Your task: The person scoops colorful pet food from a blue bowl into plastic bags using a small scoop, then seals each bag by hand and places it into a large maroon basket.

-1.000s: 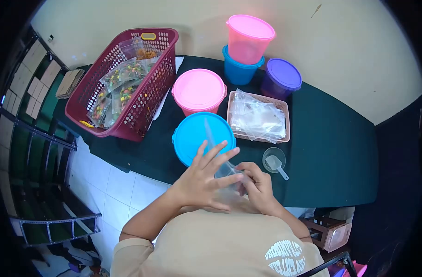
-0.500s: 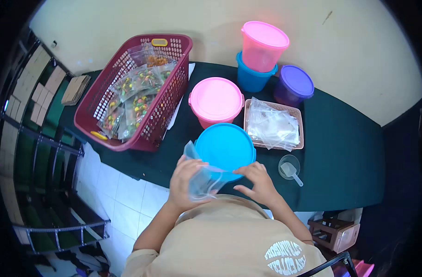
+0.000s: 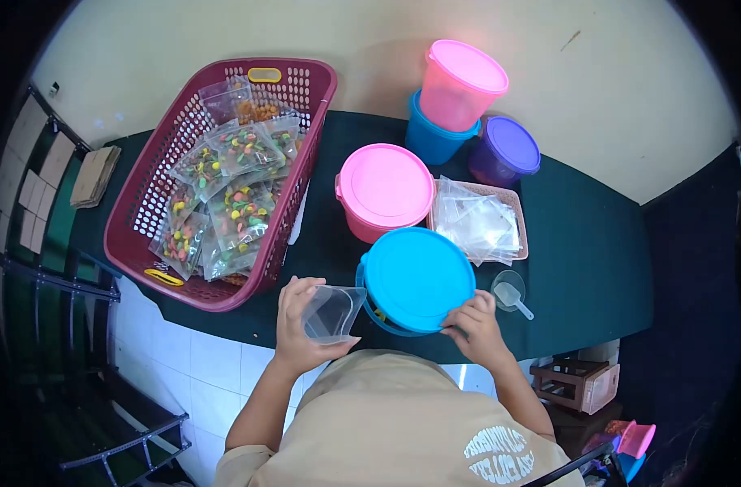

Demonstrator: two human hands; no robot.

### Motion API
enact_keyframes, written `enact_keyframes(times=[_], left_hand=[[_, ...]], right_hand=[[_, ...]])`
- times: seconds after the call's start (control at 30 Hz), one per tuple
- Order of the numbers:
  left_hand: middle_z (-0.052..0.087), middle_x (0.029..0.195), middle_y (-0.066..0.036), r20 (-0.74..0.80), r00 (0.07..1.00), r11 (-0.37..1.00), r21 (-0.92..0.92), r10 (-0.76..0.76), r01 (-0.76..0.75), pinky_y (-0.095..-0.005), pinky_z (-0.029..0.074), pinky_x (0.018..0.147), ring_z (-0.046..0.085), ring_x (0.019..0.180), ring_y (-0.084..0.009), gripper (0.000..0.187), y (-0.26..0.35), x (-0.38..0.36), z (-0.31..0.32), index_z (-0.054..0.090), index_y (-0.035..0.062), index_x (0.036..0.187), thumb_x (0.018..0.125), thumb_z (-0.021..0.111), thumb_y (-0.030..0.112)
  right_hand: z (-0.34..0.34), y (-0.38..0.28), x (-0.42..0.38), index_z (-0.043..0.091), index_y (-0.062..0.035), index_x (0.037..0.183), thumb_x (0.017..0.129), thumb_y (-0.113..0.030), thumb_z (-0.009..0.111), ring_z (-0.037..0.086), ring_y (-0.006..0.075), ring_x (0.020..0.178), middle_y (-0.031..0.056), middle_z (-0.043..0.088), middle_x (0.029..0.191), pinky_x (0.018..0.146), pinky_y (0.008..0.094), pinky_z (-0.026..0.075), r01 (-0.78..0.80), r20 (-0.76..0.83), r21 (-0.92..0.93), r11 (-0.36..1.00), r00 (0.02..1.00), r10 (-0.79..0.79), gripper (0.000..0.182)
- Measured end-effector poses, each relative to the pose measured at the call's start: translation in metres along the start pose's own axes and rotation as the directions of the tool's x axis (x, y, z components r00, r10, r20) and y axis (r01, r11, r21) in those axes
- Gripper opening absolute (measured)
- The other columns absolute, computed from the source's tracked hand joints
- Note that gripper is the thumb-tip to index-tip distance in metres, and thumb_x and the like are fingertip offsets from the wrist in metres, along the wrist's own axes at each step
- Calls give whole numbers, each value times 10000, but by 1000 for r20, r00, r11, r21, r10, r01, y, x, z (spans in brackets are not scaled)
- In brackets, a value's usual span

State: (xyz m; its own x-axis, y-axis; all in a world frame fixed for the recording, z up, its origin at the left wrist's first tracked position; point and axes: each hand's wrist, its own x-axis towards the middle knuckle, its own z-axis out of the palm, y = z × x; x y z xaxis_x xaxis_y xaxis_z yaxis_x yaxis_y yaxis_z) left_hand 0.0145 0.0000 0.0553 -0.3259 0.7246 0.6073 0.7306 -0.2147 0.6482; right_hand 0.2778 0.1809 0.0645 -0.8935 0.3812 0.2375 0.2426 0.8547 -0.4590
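My left hand (image 3: 299,325) is closed around a clear plastic pouch (image 3: 332,313), which stands puffed open with nothing inside that I can see. The fingers of my right hand (image 3: 476,329) are pinched on the near right edge of a round blue lid (image 3: 419,280). The lid sits tilted on its blue tub (image 3: 378,321), and a bit of yellow content shows through a gap at the left. Beyond it stands a pink lidded tub (image 3: 386,187). A small clear cup with a white scoop (image 3: 510,295) in it lies right of the blue tub.
A maroon basket (image 3: 277,268) on the left holds several filled pouches of colourful pieces (image 3: 244,211). Flat clear pouches (image 3: 476,223) fill a pink tray. Behind are a stacked pink tub (image 3: 465,81) and blue tub (image 3: 439,134), plus a purple tub (image 3: 506,150). Brown packets (image 3: 94,177) lie far left.
My right hand has left the pouch and taken hold of the blue lid's edge, and the lid has come up at its left side. The pouch now opens wider in my left hand.
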Motion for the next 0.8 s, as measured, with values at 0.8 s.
enact_keyframes(times=[0.8], left_hand=[[475,1267,-114,569,772,510,-593,-282,623,-406,396,1010,497,1140,-239,972,-112,-12,-5,277,77,1397,607,832,195]], right_hand=[[27,150,-49,551,-133,1168,755,-236,722,502,284,1141,68,553,1225,904,473,416,-860,-577,-358,365,511,637,459]])
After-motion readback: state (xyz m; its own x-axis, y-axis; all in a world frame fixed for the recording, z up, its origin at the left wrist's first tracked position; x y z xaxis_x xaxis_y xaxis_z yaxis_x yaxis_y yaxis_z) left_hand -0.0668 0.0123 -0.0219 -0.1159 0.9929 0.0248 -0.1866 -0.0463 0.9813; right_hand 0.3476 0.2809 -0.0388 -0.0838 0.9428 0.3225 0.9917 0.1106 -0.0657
